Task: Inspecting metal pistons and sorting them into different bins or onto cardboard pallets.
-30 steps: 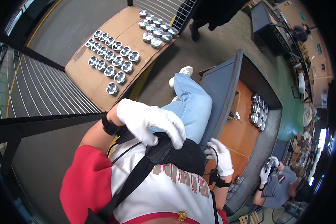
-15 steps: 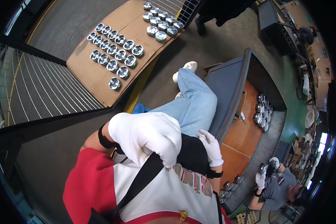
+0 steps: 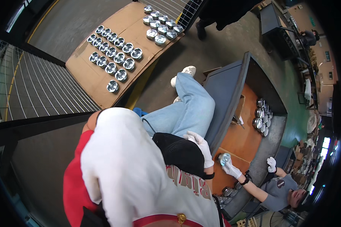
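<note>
My left hand (image 3: 125,162), in a white glove, looms large and smeared in front of my chest. Its fingers point down and are mostly hidden, and a black strap (image 3: 91,218) shows just below them. Farther right, my right hand (image 3: 201,145), also gloved, has its loosely bent fingers against the right edge of a black cloth pouch-like thing (image 3: 182,151) over my lap. The fingers' grip on it is partly hidden. A thin dark cord (image 3: 149,125) rises from the pouch.
Several shiny pistons (image 3: 119,58) stand on cardboard (image 3: 89,85) in a wire-sided rack at the far left. More pistons (image 3: 258,123) sit in a workbench (image 3: 231,140) to the right. There a gloved co-worker (image 3: 280,191) holds a shiny part (image 3: 224,158).
My left hand has swung down and closer, away from the pouch. The right hand and pouch have shifted slightly left. The co-worker's one hand has reached over the bench with a shiny part.
</note>
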A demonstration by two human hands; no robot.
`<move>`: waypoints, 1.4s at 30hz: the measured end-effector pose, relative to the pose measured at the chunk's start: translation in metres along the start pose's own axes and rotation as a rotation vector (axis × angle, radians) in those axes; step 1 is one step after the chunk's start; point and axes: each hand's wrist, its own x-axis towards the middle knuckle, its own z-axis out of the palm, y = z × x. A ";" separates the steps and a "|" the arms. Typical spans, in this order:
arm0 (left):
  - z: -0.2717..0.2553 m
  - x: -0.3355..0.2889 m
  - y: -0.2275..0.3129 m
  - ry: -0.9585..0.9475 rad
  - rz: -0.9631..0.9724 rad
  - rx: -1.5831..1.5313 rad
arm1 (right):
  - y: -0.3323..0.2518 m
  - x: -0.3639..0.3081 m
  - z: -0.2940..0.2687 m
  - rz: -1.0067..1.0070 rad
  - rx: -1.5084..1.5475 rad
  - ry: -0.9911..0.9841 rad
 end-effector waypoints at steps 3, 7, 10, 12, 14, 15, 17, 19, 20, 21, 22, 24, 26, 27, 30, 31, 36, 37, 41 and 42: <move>-0.040 0.024 -0.001 -0.279 0.082 -0.069 | 0.001 -0.005 -0.007 -0.028 0.050 0.026; -0.065 0.025 -0.010 -0.289 -0.016 -0.258 | -0.004 -0.009 -0.015 -0.161 -0.128 0.047; -0.051 0.026 -0.025 -0.266 -0.197 -0.483 | -0.022 -0.022 -0.010 -0.378 -0.290 0.160; -0.056 -0.001 -0.075 -0.216 -0.210 -0.542 | -0.036 -0.047 -0.025 -0.471 -0.313 0.348; -0.064 -0.009 -0.114 -0.174 -0.615 -0.352 | -0.033 -0.078 -0.044 -0.389 -0.132 0.424; -0.067 -0.006 -0.116 -0.247 -0.955 -0.095 | -0.034 -0.089 -0.046 -0.432 -0.018 0.522; -0.050 -0.022 -0.137 -0.443 -1.119 0.427 | -0.022 -0.101 -0.058 -0.363 0.071 0.617; -0.038 -0.051 -0.162 -0.449 -1.058 0.516 | 0.002 -0.113 -0.068 -0.333 0.203 0.694; -0.034 -0.056 -0.174 -0.443 -1.133 0.429 | 0.018 -0.121 -0.074 -0.305 0.239 0.722; -0.028 -0.057 -0.186 -0.471 -1.122 0.410 | 0.037 -0.127 -0.080 -0.275 0.271 0.743; -0.022 -0.057 -0.198 -0.477 -1.103 0.442 | 0.066 -0.129 -0.088 -0.169 0.085 0.825; -0.021 -0.061 -0.228 -0.521 -0.974 0.489 | 0.092 -0.140 -0.089 -0.050 -0.407 1.014; -0.015 -0.063 -0.261 -0.578 -0.889 0.544 | 0.127 -0.149 -0.092 0.255 -0.536 0.847; -0.013 -0.070 -0.271 -0.614 -0.804 0.613 | 0.138 -0.151 -0.093 0.250 -0.528 0.844; -0.007 -0.113 -0.294 -0.807 -0.855 0.757 | 0.164 -0.148 -0.104 0.359 -0.452 0.751; -0.006 -0.116 -0.297 -0.818 -0.854 0.755 | 0.172 -0.141 -0.111 0.354 -0.442 0.751; -0.004 -0.121 -0.303 -0.838 -0.936 0.747 | 0.148 -0.122 -0.153 0.231 -0.206 1.209; -0.004 -0.121 -0.306 -0.842 -0.928 0.725 | 0.144 -0.115 -0.167 0.210 -0.202 1.211; -0.003 -0.109 -0.301 -0.852 -0.986 0.749 | 0.144 -0.058 -0.197 0.249 -0.111 1.250; -0.002 -0.109 -0.300 -0.831 -1.006 0.743 | 0.143 -0.054 -0.198 0.244 -0.124 1.242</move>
